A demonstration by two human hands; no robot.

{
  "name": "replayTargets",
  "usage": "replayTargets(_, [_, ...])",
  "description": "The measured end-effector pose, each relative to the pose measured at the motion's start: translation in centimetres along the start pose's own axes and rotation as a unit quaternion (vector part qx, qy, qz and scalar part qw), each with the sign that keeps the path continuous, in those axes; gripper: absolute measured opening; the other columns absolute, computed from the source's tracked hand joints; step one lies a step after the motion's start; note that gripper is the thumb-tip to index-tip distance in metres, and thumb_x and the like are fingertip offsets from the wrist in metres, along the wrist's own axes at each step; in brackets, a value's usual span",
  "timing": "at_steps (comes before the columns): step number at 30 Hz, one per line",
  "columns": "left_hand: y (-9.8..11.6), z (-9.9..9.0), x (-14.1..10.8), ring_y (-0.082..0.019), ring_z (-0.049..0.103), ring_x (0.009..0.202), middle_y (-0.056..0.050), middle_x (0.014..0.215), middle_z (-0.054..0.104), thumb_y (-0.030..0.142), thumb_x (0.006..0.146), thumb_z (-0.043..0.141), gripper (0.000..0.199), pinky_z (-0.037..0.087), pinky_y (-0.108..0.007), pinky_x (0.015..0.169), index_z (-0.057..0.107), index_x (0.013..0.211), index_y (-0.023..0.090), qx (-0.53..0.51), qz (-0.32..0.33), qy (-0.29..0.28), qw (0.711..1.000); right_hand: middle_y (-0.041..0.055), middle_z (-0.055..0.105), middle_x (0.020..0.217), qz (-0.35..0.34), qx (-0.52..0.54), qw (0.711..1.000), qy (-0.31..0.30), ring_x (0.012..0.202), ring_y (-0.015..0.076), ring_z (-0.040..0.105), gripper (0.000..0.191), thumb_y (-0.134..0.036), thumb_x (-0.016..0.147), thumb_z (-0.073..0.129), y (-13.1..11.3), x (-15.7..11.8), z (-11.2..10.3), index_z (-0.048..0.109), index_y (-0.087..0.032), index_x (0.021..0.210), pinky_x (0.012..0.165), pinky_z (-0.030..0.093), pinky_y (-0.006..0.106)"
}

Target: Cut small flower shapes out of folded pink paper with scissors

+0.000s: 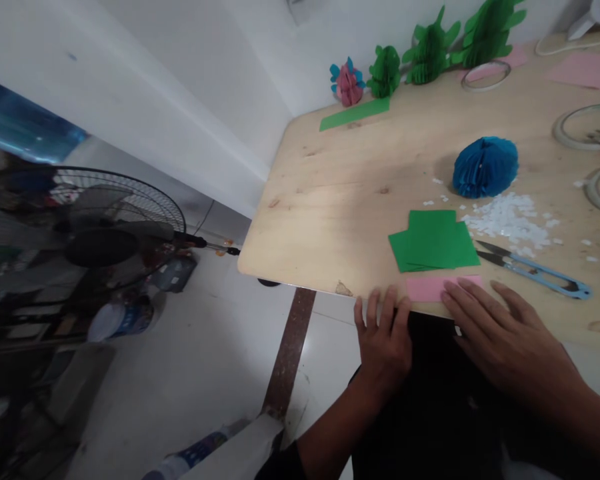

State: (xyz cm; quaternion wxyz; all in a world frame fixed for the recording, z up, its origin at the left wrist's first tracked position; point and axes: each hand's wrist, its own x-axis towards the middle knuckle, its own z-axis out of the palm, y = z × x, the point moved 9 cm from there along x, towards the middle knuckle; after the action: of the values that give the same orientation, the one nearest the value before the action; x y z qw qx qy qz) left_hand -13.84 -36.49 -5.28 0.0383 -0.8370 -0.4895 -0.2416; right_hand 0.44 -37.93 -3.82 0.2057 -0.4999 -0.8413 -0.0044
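A pink paper strip (423, 289) lies along the table's front edge. My right hand (500, 327) lies flat with its fingertips on the strip's right part. My left hand (384, 333) rests at the edge by the strip's left end, fingers slightly spread and nothing visible in them. Just behind the strip sit overlapping green paper pieces (433, 240). Thread snips with blue handles (545, 272) lie to the right of the green paper, beside a scatter of small white bits (510, 220). A round blue pleated paper ball (486, 167) stands behind these bits.
Green paper figures (427, 57) and a pink one with blue parts (349, 83) stand along the wall, near a green strip (355, 115). Tape rings (563, 130) and pink sheets (590, 70) lie at the right. A black fan (100, 233) stands left of the wooden table (330, 200).
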Motion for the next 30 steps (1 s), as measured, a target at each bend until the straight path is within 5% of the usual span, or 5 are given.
replayTargets(3, [-0.1,-0.3,0.5,-0.033,0.03,0.149,-0.016,0.148,0.054,0.022,0.091,0.051,0.047,0.022,-0.059,0.12,0.054,0.137,0.011,-0.011,-0.001,-0.02,1.0,0.0241,0.054,0.147,-0.001,-0.002,1.0,0.002,0.137,0.0414,0.046,0.048,-0.024,0.101,0.041,0.0,0.0,0.1,0.05,-0.001,0.143,0.112,0.031,0.066])
replayTargets(11, [2.2,1.6,3.0,-0.03,0.014,0.155,-0.012,0.16,0.04,0.042,0.095,0.048,0.066,0.001,-0.061,0.124,0.039,0.151,0.008,0.02,0.127,-0.126,0.984,0.0257,0.058,0.143,-0.006,-0.031,0.999,0.015,0.131,0.0397,0.053,0.046,-0.022,0.1,0.042,-0.7,0.8,-0.3,0.053,0.001,0.138,0.111,0.033,0.064])
replayTargets(17, [2.0,1.8,3.0,-0.029,0.019,0.154,-0.01,0.158,0.043,0.033,0.096,0.046,0.057,0.001,-0.061,0.124,0.044,0.149,0.01,0.037,0.129,-0.102,0.986,0.0299,0.052,0.147,-0.022,-0.051,0.998,0.006,0.136,0.039,0.049,0.052,-0.02,0.097,0.046,-1.3,1.9,0.7,0.047,0.005,0.142,0.113,0.03,0.063])
replayTargets(30, [1.7,1.8,3.0,-0.031,0.026,0.152,-0.016,0.156,0.045,0.028,0.093,0.051,0.057,0.01,-0.06,0.122,0.045,0.148,0.011,0.027,0.114,-0.09,0.989,0.0274,0.049,0.151,0.034,-0.051,0.998,-0.003,0.138,0.0418,0.046,0.071,-0.025,0.099,0.044,2.3,-0.5,-1.2,0.015,-0.006,0.161,0.109,0.034,0.064])
